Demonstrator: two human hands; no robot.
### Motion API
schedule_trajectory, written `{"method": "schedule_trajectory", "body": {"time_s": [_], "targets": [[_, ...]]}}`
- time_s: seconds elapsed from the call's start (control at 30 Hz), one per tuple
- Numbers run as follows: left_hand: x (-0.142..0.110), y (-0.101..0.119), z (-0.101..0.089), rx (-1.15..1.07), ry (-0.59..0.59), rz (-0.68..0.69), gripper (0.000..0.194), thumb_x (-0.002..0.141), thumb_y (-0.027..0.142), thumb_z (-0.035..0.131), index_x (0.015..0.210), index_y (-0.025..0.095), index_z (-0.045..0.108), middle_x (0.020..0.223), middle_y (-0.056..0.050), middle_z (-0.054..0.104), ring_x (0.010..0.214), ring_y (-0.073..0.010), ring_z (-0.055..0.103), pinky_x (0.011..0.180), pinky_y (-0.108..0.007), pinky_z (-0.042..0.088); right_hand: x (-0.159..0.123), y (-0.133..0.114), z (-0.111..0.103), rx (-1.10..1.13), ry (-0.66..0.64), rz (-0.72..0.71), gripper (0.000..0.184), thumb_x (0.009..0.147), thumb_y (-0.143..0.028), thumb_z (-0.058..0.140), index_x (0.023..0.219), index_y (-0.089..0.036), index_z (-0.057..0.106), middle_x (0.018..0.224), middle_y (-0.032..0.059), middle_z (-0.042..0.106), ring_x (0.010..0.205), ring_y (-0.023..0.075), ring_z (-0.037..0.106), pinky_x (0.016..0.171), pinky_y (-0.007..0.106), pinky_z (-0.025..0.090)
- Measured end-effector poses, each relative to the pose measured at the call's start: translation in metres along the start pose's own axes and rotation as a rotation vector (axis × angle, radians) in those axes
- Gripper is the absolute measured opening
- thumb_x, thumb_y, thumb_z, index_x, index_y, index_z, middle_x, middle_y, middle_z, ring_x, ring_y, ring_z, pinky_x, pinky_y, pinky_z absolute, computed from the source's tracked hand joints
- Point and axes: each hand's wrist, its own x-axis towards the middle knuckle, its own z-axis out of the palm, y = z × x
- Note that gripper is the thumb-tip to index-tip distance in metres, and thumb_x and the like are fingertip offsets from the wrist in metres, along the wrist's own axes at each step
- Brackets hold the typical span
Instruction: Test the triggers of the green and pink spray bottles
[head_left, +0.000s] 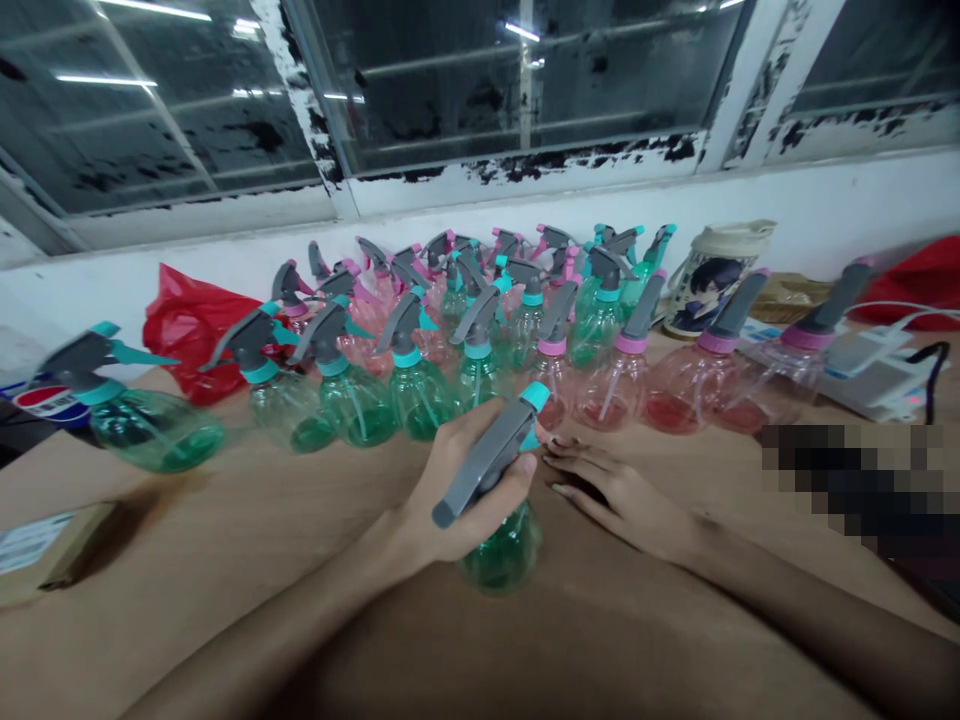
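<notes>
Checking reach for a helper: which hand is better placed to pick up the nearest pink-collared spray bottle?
Probably the right hand: it is open, empty and close to the pink-collared spray bottle. The left hand is wrapped around a green spray bottle, so it is occupied.

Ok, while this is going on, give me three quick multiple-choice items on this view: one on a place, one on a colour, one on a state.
1. Where is the printed mug?
A) Back by the wall
B) Near the left edge of the view
C) Right beside the hands

2. What colour is the spray bottle in the left hand?
A) Pink
B) Green
C) Clear

3. How is the right hand?
A) Closed around a bottle
B) Holding a cable
C) Open and empty, palm down on the table

1: A, it stands against the wall behind the pink-collared bottles.
2: B, its body shows green below the hand.
3: C, its fingers are spread and hold nothing.
</notes>
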Motion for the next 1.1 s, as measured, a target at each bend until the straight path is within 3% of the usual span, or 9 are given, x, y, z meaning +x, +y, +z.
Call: {"method": "schedule_trajectory", "body": {"time_s": [0.27,0.4,0.57,1.1], "targets": [[0.0017,0.0009,-0.0030,0.014,-0.037,0.081,0.011,0.080,0.024,0.045,0.079,0.018,0.054,0.068,-0.001,0.055,0.060,-0.0138,0.052,0.057,-0.028,0.044,0.0001,0.0023,0.0012,-0.006,0.007,-0.019,0.038,0.090,-0.032,0.040,0.125,-0.020,0.045,0.129,0.0072,0.050,0.122,0.0212,0.041,0.102,0.044,0.035],[-0.0008,-0.0008,-0.0032,0.004,-0.019,0.073,0.010,0.080,0.025,0.044,0.079,0.019,0.053,0.069,-0.001,0.053,0.062,-0.0138,0.053,0.058,-0.028,0.046,-0.0004,0.0017,0.0012,-0.008,0.017,-0.005,0.038,0.089,-0.032,0.041,0.125,-0.019,0.046,0.129,0.0073,0.050,0.123,0.0209,0.040,0.102,0.043,0.035],[-0.0024,-0.0079,-0.0011,-0.030,0.068,-0.042,0.006,0.079,0.027,0.048,0.080,0.021,0.049,0.065,0.002,0.053,0.057,-0.0139,0.055,0.053,-0.028,0.046,-0.0006,0.0011,0.0012,-0.007,0.015,-0.008,0.038,0.090,-0.032,0.040,0.125,-0.020,0.046,0.130,0.0065,0.049,0.124,0.0203,0.039,0.103,0.043,0.034],[-0.0039,-0.0069,0.0030,-0.051,0.022,-0.013,0.009,0.078,0.029,0.049,0.080,0.020,0.050,0.072,-0.001,0.054,0.066,-0.0151,0.057,0.062,-0.029,0.049,-0.0004,0.0004,-0.0002,0.009,0.013,-0.010,0.035,0.090,-0.031,0.040,0.122,-0.019,0.048,0.128,0.0077,0.051,0.122,0.0211,0.041,0.102,0.044,0.036]]}}
